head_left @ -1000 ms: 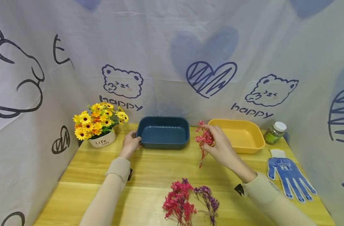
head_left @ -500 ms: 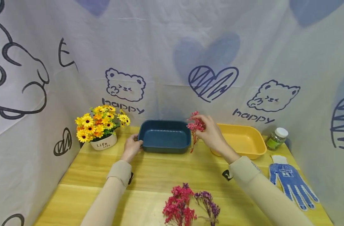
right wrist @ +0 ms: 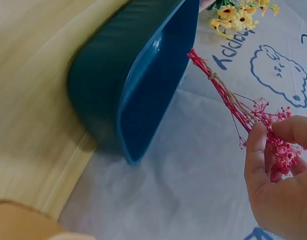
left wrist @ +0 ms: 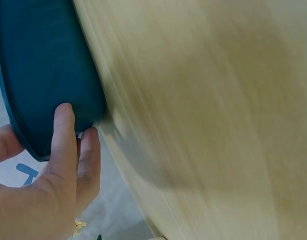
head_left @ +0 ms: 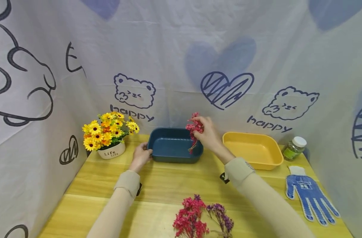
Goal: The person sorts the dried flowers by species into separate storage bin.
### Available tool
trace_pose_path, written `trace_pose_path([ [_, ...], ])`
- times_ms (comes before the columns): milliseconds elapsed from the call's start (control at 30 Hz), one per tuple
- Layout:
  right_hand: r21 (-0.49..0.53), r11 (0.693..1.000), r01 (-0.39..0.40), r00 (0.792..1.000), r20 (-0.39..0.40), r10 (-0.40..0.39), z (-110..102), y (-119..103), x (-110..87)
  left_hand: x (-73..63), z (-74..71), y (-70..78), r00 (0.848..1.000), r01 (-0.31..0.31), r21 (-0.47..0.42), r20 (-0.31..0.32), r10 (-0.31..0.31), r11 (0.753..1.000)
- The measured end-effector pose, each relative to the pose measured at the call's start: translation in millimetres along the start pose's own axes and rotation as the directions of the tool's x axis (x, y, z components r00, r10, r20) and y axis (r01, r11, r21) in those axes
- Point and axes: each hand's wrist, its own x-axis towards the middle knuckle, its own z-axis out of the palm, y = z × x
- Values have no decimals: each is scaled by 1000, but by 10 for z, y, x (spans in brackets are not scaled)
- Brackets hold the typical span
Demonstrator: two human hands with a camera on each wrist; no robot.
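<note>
At the left end of a dark blue plastic tray (head_left: 175, 145), my left hand (head_left: 141, 156) grips the wall; in the left wrist view its fingers (left wrist: 63, 135) lie against the outside and the thumb is at the rim. My right hand (head_left: 209, 133) pinches a small bunch of pinkish-red dried flowers (head_left: 194, 125) by its blossoms, over the tray's right end. In the right wrist view the twine-bound stems (right wrist: 213, 77) point toward the tray opening, and thumb and forefinger meet on the bunch.
More pink dried flowers (head_left: 189, 216) and a purple sprig (head_left: 221, 216) lie at the front. A yellow tray (head_left: 253, 150), a white-lidded jar (head_left: 294, 148) and a blue glove (head_left: 308, 195) are on the right. Potted yellow flowers (head_left: 109, 132) stand at left, before a cloth backdrop (head_left: 175, 59).
My right hand has carried the pink bunch leftward from beside the yellow tray to over the blue tray. My left hand stays on the blue tray's end. The head view has shifted slightly.
</note>
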Motion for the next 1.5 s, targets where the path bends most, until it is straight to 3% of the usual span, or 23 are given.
trace_pose_path([
  [333,-14,1000,-19,1000,7,19,455,-82,197,-14,14,6,1000,-2,-5,-8,2,1000],
  [733,13,997,-78,997,22,77,990,-36,247,-5,28,-52,999,-15,-14,-31,15,1000],
  [1167,139,972,-187,980,87,177,1222,-11,316,-5,-6,37,1000,18,-59,-17,-19,998],
  [1500,246,919,-308,945,187,267,1359,26,309,-13,-51,25,999,33,-98,19,-32,995],
])
